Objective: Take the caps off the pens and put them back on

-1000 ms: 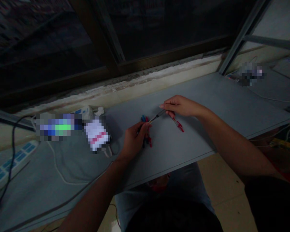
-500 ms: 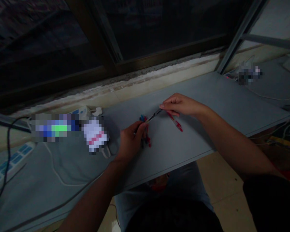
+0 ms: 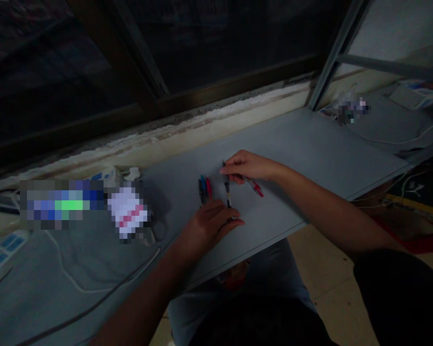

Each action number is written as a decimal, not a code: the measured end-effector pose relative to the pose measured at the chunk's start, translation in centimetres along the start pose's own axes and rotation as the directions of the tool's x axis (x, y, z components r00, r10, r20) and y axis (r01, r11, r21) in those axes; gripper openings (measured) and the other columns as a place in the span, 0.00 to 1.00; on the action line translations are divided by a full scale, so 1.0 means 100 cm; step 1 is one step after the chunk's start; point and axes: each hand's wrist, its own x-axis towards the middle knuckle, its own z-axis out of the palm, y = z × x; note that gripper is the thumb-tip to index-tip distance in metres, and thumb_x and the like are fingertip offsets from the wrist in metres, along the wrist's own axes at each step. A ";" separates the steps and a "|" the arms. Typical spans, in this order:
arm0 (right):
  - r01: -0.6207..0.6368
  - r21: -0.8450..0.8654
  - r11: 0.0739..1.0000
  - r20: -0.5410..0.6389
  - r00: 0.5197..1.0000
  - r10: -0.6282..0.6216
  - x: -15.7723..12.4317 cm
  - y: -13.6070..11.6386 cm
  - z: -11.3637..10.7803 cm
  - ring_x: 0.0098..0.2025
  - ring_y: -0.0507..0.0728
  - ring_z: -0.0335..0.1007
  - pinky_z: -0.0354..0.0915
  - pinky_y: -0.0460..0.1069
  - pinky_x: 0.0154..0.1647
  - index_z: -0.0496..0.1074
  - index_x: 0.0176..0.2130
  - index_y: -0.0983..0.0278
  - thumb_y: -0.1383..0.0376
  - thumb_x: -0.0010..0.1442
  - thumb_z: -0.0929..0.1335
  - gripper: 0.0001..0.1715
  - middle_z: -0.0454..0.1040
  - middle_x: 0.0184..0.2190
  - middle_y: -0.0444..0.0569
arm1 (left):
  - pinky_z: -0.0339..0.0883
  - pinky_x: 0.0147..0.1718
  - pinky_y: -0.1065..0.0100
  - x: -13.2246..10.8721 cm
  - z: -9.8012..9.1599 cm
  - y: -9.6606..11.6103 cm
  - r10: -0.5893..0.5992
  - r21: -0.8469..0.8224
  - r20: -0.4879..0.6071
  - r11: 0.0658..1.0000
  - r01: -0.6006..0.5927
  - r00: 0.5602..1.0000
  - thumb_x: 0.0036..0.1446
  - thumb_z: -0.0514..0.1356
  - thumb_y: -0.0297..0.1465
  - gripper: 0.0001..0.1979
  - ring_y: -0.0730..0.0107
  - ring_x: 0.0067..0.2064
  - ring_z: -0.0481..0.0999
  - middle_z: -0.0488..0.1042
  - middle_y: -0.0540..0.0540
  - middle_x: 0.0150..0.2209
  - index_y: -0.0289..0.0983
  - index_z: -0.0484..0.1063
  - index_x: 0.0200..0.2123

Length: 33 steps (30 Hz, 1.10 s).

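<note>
We see our left hand [image 3: 207, 228] lying palm down at about 6 o'clock from the pens, its fingers [image 3: 225, 218] pressed together and flat on the grey worktop [image 3: 310, 144]. Our right hand [image 3: 248, 166] sits at about 2 o'clock, its fingers [image 3: 231, 169] pinching a dark pen [image 3: 227, 188] near its upper end. That pen lies tilted across the middle of the worktop, and its lower end comes down to our left fingers; we cannot tell whether they grip it. A red pen [image 3: 255, 188] lies just under our right hand. At 9 o'clock from the dark pen, three pens stand close together in a row: a black pen [image 3: 201, 191], a blue pen [image 3: 204, 186] and a red-capped pen [image 3: 209, 188]. Farther out at 9 o'clock are blurred packages [image 3: 61, 202], too smeared to name. A window frame [image 3: 202, 57] runs along 12 o'clock.
</note>
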 end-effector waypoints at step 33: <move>0.036 -0.310 0.950 -0.002 0.999 -0.039 0.001 -0.004 -0.012 0.20 0.48 0.62 0.57 0.45 0.26 0.70 0.21 0.66 0.62 0.66 0.67 0.23 0.70 0.17 0.41 | 0.76 0.45 0.65 0.030 0.012 0.010 -0.095 0.078 0.234 0.994 0.078 0.968 0.71 0.55 0.28 0.08 0.65 0.42 0.81 0.77 0.45 0.40 0.40 0.74 0.48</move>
